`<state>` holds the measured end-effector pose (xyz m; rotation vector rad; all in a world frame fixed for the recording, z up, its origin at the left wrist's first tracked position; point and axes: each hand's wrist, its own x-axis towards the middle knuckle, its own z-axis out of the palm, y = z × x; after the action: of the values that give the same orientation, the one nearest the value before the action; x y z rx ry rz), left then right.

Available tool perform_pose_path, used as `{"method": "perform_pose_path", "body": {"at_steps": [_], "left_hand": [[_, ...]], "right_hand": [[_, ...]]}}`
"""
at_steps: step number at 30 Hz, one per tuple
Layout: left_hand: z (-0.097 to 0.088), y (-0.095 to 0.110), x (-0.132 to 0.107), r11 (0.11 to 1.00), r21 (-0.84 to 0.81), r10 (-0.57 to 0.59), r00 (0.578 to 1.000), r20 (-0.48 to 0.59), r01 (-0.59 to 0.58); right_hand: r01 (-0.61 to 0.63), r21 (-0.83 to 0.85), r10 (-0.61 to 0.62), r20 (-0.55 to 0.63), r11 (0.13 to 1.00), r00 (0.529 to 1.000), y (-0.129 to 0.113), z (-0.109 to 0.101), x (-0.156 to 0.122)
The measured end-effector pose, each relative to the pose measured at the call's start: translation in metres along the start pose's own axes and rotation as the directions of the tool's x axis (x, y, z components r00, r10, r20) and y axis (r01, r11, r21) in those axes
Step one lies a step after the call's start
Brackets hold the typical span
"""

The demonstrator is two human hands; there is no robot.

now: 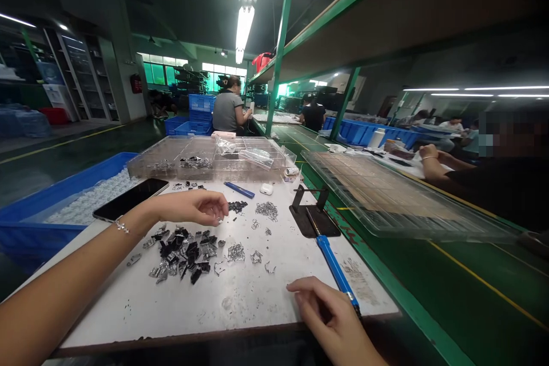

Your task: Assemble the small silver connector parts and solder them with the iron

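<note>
My left hand (199, 206) hovers over the white table with its fingers curled down and together; a tiny bright spot shows at the fingertips, too small to name. Beside those fingertips lies a pile of small black parts (238, 206). Below the hand spreads a heap of black and clear plastic pieces (184, 253). Small metal parts (266, 211) lie in a pile further right, and more metal clips (235, 252) lie nearer to me. My right hand (328, 317) is at the front right, loosely bent with fingers apart and nothing visible in it, close to a blue-handled soldering iron (332, 263).
The iron's tip rests on a black stand (309, 220). A phone (131, 199), a blue pen-like tool (239, 190) and a white case (266, 189) lie behind. Clear divided trays (171, 148) stand at the back; a blue crate (38, 234) is left. Co-workers sit beyond.
</note>
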<state>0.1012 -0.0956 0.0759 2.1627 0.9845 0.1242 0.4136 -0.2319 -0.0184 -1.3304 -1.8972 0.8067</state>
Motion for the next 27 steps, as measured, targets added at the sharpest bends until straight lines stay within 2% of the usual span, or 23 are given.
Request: {"method": "perform_pose_path", "body": {"at_steps": [2, 4, 6, 8, 12, 17, 21, 27], "left_hand": [[0.011, 0.015, 0.003, 0.943, -0.308, 0.14, 0.99, 0.02, -0.127], [0.029, 0.028, 0.008, 0.842, -0.505, 0.237, 0.971, 0.029, -0.19], [0.048, 0.04, 0.013, 0.783, -0.587, 0.277, 0.96, 0.036, -0.204], [0.067, 0.05, 0.016, 0.765, -0.612, 0.281, 0.959, 0.04, -0.199], [0.092, 0.067, 0.016, 0.837, -0.49, 0.269, 0.963, -0.02, -0.243], [0.104, 0.074, 0.016, 0.915, -0.287, 0.261, 0.959, -0.115, -0.283], [0.108, 0.076, 0.015, 0.92, -0.206, 0.306, 0.94, -0.149, -0.332], [0.116, 0.084, 0.012, 0.875, -0.12, 0.45, 0.88, -0.153, -0.469]], "right_hand": [[-0.046, 0.177, 0.032, 0.081, 0.983, 0.996, -0.005, 0.0, 0.001], [-0.114, 0.361, 0.056, 0.168, 0.925, 0.984, -0.011, -0.001, 0.002], [-0.165, 0.518, 0.05, 0.228, 0.839, 0.972, -0.016, -0.002, 0.004], [-0.188, 0.611, 0.032, 0.256, 0.769, 0.966, -0.018, -0.003, 0.006], [-0.227, 0.682, 0.036, 0.282, 0.695, 0.959, -0.015, -0.003, 0.007], [-0.252, 0.696, 0.04, 0.305, 0.672, 0.952, -0.01, -0.001, 0.009], [-0.266, 0.717, 0.048, 0.309, 0.644, 0.95, -0.012, -0.001, 0.009], [-0.313, 0.676, 0.077, 0.355, 0.667, 0.932, -0.016, -0.004, 0.01]]}}
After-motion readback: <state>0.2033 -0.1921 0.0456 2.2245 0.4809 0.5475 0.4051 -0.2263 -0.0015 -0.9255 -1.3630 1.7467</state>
